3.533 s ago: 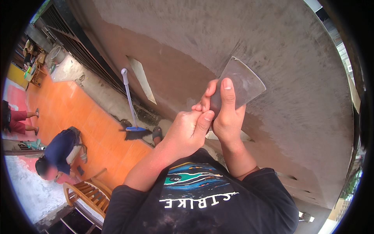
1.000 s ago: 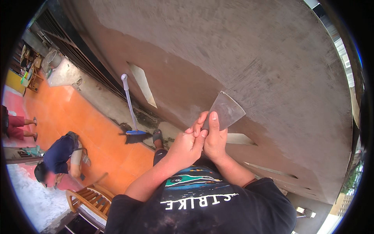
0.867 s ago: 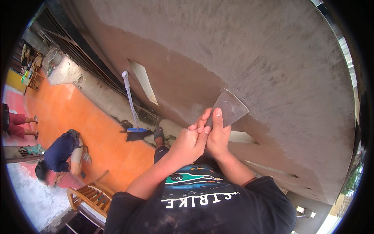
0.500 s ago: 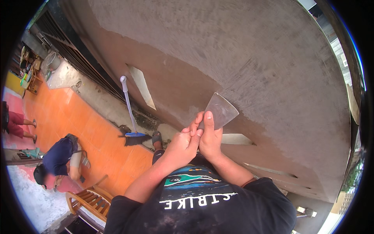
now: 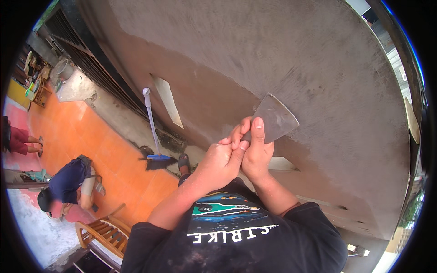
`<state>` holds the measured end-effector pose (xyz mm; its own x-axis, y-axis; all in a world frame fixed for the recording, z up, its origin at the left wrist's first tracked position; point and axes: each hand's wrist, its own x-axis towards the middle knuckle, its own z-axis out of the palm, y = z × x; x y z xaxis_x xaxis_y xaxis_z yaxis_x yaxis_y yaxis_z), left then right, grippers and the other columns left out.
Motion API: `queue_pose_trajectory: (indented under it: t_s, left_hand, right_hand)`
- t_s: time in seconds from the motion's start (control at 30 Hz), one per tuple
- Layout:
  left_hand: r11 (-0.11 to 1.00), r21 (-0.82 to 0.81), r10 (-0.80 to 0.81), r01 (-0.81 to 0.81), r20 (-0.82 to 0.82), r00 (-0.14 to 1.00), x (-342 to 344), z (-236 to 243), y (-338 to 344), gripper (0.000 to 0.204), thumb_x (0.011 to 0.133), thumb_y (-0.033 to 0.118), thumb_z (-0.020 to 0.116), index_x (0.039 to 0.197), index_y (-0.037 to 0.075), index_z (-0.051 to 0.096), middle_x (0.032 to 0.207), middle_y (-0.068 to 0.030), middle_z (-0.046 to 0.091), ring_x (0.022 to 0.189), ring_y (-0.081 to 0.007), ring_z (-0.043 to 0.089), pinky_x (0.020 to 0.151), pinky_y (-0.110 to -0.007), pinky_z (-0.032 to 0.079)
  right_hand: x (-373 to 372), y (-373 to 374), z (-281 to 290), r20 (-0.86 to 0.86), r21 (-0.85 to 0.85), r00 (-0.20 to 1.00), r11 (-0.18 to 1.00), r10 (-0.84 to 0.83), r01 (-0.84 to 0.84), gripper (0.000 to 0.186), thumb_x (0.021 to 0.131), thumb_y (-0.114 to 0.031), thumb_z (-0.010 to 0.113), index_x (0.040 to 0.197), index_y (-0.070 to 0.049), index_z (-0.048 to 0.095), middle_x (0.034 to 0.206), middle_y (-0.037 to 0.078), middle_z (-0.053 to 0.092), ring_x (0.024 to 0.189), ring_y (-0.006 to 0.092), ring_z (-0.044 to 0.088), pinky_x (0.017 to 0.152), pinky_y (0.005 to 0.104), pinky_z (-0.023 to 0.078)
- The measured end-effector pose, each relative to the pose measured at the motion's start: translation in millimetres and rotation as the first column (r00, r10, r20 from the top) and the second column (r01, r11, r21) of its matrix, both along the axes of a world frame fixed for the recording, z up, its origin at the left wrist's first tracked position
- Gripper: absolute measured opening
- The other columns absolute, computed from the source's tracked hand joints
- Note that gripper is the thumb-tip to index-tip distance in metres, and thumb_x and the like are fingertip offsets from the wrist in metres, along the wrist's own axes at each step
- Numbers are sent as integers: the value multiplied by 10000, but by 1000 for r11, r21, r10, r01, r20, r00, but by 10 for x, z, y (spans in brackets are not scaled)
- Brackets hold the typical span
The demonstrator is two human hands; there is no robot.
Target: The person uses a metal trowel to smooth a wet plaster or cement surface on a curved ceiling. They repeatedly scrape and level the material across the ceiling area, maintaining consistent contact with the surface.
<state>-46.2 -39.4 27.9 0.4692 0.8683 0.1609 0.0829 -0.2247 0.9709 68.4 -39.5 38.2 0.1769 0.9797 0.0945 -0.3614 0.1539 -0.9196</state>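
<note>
- A blue-headed broom with a pale handle (image 5: 157,157) stood beside the broad grey plastered wall (image 5: 318,68).
- The left hand (image 5: 222,160), near the wall, had its grip clenched around a flat grey fan-shaped scraper (image 5: 277,118).
- The right hand (image 5: 257,154) grasped it too, blade at the wall, contact unclear.

The scraper (image 5: 278,117) has a smooth, dull grey, metal-looking blade. The wall (image 5: 346,95) is matt, streaky plaster; the floor tiles (image 5: 125,177) are slightly glossy; the chair (image 5: 109,233) is varnished wood; the T-shirt (image 5: 255,257) is matt cloth.
</note>
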Motion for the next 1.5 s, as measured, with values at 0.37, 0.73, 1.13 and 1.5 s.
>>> queue_pose_trajectory:
  t_s: [0.37,0.73,1.13,1.5]
  left_hand:
    - [991,-136,19,-20,-10,1000,19,47,-34,475,1049,257,424,768,-88,589,555,-162,546,531,-245,556,563,-371,455]
    - [993,-94,73,-76,-38,997,4,38,-70,494,1050,276,420,773,-94,595,583,-200,557,575,-298,587,626,-396,477]
    - [985,-169,26,-35,-60,998,12,111,-34,446,1051,266,404,853,-74,616,667,-195,616,630,-286,621,629,-385,481]
    - [960,-274,44,-61,-68,997,-50,-15,-82,486,1059,306,388,847,-65,619,649,-130,601,687,-227,595,704,-372,479]
  right_hand:
    - [-43,-10,-52,-100,-10,994,999,-37,36,380,1076,-352,342,885,-44,456,674,57,510,626,121,528,709,346,568]
    - [-70,-6,-75,-96,-22,995,999,-42,40,408,1062,-416,347,868,-68,435,619,68,497,605,174,553,662,360,564]
    - [-39,-18,-62,-84,14,996,999,-44,46,401,1063,-409,354,851,-76,427,608,64,477,617,186,550,659,353,556]
    - [-73,-34,-210,-185,-24,982,999,35,-40,389,1070,-383,353,869,-61,437,659,57,480,599,135,512,677,349,564]
